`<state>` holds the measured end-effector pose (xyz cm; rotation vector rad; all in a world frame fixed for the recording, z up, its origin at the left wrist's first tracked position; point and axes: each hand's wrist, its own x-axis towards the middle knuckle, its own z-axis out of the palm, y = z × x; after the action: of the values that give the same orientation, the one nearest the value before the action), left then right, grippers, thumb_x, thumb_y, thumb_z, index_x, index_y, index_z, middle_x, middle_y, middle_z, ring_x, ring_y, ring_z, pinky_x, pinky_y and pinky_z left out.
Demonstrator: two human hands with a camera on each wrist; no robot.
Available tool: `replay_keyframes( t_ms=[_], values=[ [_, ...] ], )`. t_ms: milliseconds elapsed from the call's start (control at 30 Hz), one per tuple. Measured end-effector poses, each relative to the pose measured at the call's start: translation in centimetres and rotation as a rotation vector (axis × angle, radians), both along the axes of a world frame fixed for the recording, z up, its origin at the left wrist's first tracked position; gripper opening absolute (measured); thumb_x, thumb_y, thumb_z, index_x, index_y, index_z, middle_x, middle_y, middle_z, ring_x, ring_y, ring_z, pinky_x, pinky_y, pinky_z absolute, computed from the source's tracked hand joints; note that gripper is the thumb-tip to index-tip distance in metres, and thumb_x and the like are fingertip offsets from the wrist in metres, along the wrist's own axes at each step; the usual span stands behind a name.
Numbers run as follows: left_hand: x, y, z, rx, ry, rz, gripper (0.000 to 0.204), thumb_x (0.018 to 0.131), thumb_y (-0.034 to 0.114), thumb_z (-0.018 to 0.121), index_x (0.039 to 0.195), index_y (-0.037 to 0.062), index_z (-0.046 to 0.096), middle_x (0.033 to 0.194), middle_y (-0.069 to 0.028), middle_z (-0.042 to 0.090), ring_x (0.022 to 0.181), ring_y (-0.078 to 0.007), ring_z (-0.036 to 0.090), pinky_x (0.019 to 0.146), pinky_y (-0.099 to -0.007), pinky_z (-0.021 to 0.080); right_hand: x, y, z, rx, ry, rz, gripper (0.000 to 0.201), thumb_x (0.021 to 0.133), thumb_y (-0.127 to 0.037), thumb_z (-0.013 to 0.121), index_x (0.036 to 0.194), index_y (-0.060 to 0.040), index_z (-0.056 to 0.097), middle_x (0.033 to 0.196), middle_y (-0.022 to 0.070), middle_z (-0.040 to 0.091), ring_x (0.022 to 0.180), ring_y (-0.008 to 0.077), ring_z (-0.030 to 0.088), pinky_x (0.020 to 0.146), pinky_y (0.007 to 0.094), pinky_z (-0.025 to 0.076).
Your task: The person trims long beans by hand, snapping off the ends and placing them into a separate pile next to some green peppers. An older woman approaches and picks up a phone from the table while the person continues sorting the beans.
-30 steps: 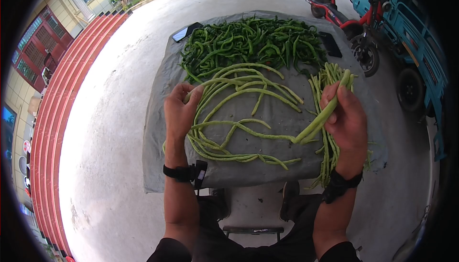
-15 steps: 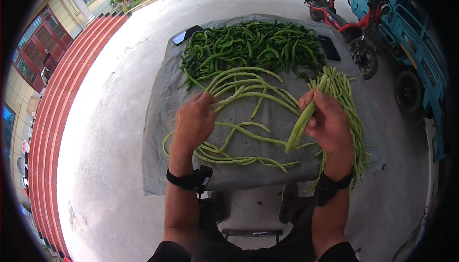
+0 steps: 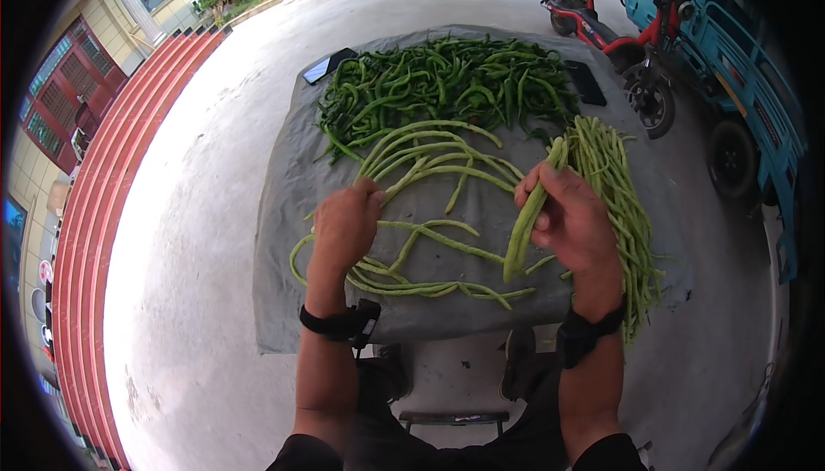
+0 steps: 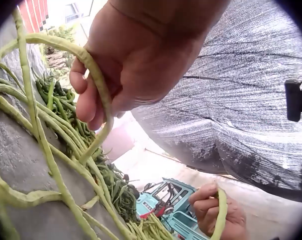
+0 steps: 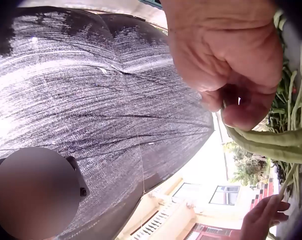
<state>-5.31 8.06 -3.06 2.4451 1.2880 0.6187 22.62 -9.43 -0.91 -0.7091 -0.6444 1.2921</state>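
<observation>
Long pale green beans lie loosely curved across the middle of a grey cloth. At their left ends the left hand pinches a bean; in the left wrist view a bean arcs past its curled fingers. The right hand grips a few beans between thumb and fingers, their lengths hanging down toward the cloth. In the right wrist view those beans extend sideways from the fingertips. Just right of the right hand lies a bundle of beans.
A wide heap of dark green peppers covers the cloth's far side, with a phone at its left and a dark flat device at its right. A red scooter and a blue vehicle stand beyond at the right.
The left hand has come lower and turned knuckles-up over the beans. The right hand has moved left and lower with its beans, away from the bundle, which shows more fully.
</observation>
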Motion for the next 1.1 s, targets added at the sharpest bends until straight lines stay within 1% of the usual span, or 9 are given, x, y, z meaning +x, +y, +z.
replay_keyframes(
  t_ms=[33, 133, 200, 233, 333, 367, 567, 767, 1100],
  values=[
    [0.0, -0.2, 0.4, -0.066, -0.047, 0.022, 0.022, 0.104, 0.025, 0.062, 0.108, 0.0056, 0.070, 0.074, -0.0075, 0.073, 0.071, -0.0217, 0.072, 0.068, -0.0382, 0.054, -0.1, 0.1, -0.1, -0.013, 0.020, 0.015, 0.028, 0.111, -0.030, 0.056, 0.105, -0.0042, 0.065, 0.097, 0.0121, 0.071, 0.064, 0.0085, 0.057, 0.049, 0.0260, 0.046],
    [0.6, -1.5, 2.9, -0.284, -0.462, -0.072, 0.017, 0.106, 0.019, 0.059, 0.107, 0.0026, 0.065, 0.078, -0.0071, 0.071, 0.067, -0.0172, 0.065, 0.061, -0.0344, 0.050, -0.8, 0.6, -0.3, -0.057, 0.049, 0.039, 0.028, 0.111, -0.030, 0.057, 0.105, -0.0045, 0.065, 0.096, 0.0111, 0.070, 0.065, 0.0084, 0.057, 0.051, 0.0260, 0.046],
    [1.0, -2.2, 3.6, -0.340, -0.598, -0.129, 0.017, 0.109, 0.017, 0.055, 0.109, 0.0022, 0.064, 0.081, -0.0033, 0.068, 0.067, -0.0098, 0.058, 0.061, -0.0262, 0.046, -1.7, 1.0, -0.5, -0.096, 0.024, 0.033, 0.028, 0.111, -0.031, 0.056, 0.105, -0.0047, 0.064, 0.096, 0.0095, 0.068, 0.067, 0.0075, 0.056, 0.053, 0.0252, 0.047],
    [1.2, -2.6, 3.9, -0.368, -0.668, -0.159, 0.017, 0.111, 0.016, 0.053, 0.110, 0.0019, 0.063, 0.083, -0.0014, 0.066, 0.067, -0.0061, 0.054, 0.061, -0.0221, 0.044, -1.8, 1.3, -1.3, -0.085, 0.041, 0.063, 0.029, 0.111, -0.031, 0.056, 0.112, -0.0036, 0.066, 0.095, 0.0089, 0.070, 0.067, 0.0086, 0.057, 0.055, 0.0270, 0.048],
    [2.4, -4.8, 5.2, -0.421, -0.720, -0.220, 0.016, 0.112, 0.016, 0.052, 0.111, 0.0030, 0.062, 0.083, 0.0012, 0.064, 0.066, -0.0042, 0.050, 0.059, -0.0212, 0.042, -3.1, 1.9, -2.0, -0.107, 0.064, 0.007, 0.031, 0.112, -0.030, 0.055, 0.120, -0.0026, 0.066, 0.095, 0.0095, 0.070, 0.068, 0.0097, 0.058, 0.055, 0.0284, 0.049],
    [2.9, -5.4, 5.1, -0.438, -0.726, -0.236, 0.016, 0.111, 0.016, 0.053, 0.111, 0.0028, 0.062, 0.083, 0.0010, 0.064, 0.066, -0.0044, 0.050, 0.060, -0.0219, 0.043, -3.5, 2.1, -2.1, -0.063, 0.099, -0.022, 0.034, 0.112, -0.029, 0.055, 0.131, -0.0018, 0.064, 0.095, 0.0092, 0.071, 0.068, 0.0098, 0.058, 0.055, 0.0285, 0.049],
    [4.5, -7.3, 4.4, -0.465, -0.647, -0.278, 0.015, 0.109, 0.017, 0.058, 0.108, 0.0023, 0.063, 0.080, 0.0006, 0.065, 0.068, -0.0055, 0.055, 0.060, -0.0247, 0.046, -4.1, 2.1, -0.7, 0.151, 0.119, -0.190, 0.036, 0.113, -0.028, 0.054, 0.139, -0.0032, 0.061, 0.097, 0.0059, 0.069, 0.071, 0.0077, 0.059, 0.057, 0.0294, 0.052],
    [4.5, -7.1, 4.2, -0.534, -0.662, -0.301, 0.016, 0.109, 0.019, 0.057, 0.109, 0.0038, 0.063, 0.084, 0.0007, 0.065, 0.070, -0.0034, 0.054, 0.062, -0.0212, 0.044, -3.5, 1.9, -0.5, 0.166, 0.129, -0.259, 0.033, 0.113, -0.028, 0.055, 0.135, -0.0046, 0.062, 0.093, 0.0038, 0.066, 0.070, 0.0076, 0.058, 0.056, 0.0286, 0.050],
    [5.0, -7.3, 3.6, -0.527, -0.672, -0.376, 0.013, 0.108, 0.015, 0.059, 0.106, 0.0019, 0.063, 0.085, -0.0011, 0.067, 0.075, -0.0052, 0.060, 0.066, -0.0237, 0.049, -4.0, 1.8, 0.0, 0.165, 0.044, -0.280, 0.030, 0.113, -0.029, 0.055, 0.128, -0.0042, 0.062, 0.084, 0.0015, 0.061, 0.069, 0.0080, 0.056, 0.056, 0.0286, 0.049]
  ],
)
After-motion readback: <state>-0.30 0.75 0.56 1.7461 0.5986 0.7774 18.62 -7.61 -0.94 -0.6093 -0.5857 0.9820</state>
